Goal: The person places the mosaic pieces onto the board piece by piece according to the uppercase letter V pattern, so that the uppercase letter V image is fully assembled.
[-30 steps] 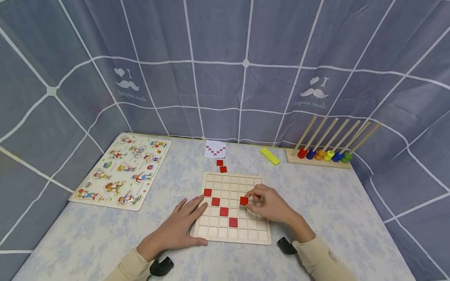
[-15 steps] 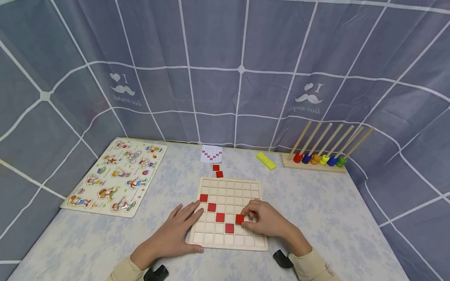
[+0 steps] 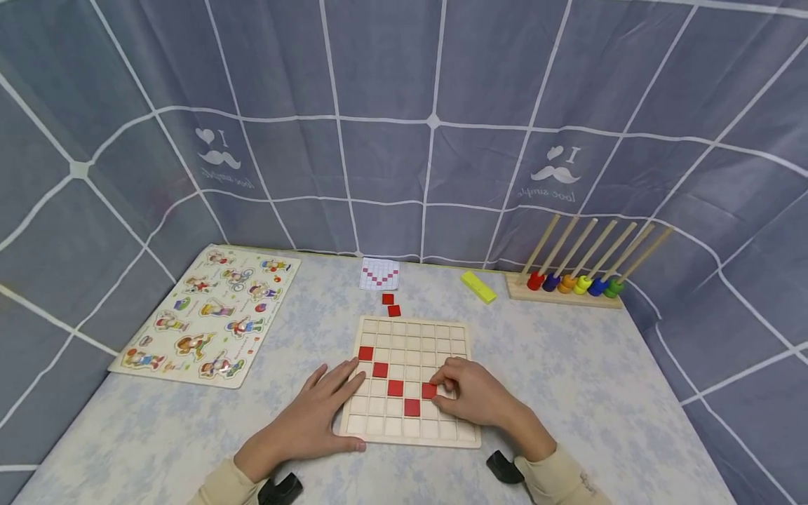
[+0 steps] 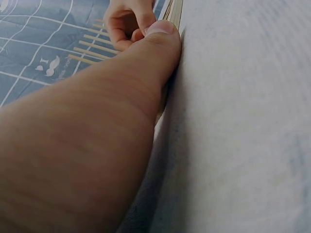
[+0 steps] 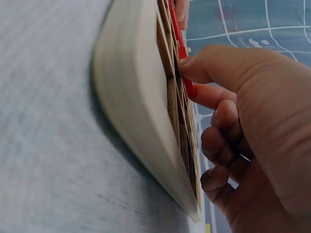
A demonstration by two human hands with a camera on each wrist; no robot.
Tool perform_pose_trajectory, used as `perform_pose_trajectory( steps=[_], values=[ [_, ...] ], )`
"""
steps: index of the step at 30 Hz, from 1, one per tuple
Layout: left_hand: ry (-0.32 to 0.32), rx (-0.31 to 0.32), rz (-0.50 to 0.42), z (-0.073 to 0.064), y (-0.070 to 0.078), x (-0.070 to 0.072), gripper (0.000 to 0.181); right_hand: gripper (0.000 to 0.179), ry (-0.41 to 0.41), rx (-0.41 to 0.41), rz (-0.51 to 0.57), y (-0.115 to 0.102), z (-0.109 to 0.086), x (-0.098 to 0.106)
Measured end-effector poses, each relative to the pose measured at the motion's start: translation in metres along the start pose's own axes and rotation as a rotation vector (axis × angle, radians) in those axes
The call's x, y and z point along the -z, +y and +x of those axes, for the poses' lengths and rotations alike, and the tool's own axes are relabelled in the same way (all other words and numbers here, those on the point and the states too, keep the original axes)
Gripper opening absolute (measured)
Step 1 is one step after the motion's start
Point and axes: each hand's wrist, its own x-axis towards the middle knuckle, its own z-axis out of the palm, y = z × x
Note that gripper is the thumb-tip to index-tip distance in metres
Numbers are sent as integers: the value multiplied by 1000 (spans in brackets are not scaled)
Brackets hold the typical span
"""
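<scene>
Red square tile (image 3: 429, 391), pinched between the thumb and forefinger of the right hand (image 3: 470, 393), lies at a cell right of centre on the wooden grid board (image 3: 413, 342), diagonally up and to the right of the lowest red tile (image 3: 412, 407). We cannot tell whether it is fully seated; in the right wrist view its edge shows along the dividers, with both fingertips at it. To seat it well, we would square its sides with the cell walls, lower it flat and press lightly on its face before releasing, leaving the lowest red tile undisturbed. We note the pose: the right forearm slants in from the lower right, the remaining fingers curled towards the palm. The left hand (image 3: 312, 421) lies with fingers spread at the board's left rim, thumb stretched beside its near-left corner, which we judge steadies it.
</scene>
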Motion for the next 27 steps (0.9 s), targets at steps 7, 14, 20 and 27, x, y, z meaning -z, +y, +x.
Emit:
perform_pose_trajectory(
  steps=[7,14,20,27],
  values=[
    [-9,0,-16,-2,1,-2,112,8,-16,-23,-39,-4,-1,0],
    [38,-26,29,0,-1,0,110,9,1,-49,-32,-7,2,3],
    [-13,11,-6,-3,1,-1,112,7,-11,-92,-49,-14,-1,1],
    [1,5,-3,-1,-1,0,112,4,8,-133,-59,-20,2,3]
  ],
)
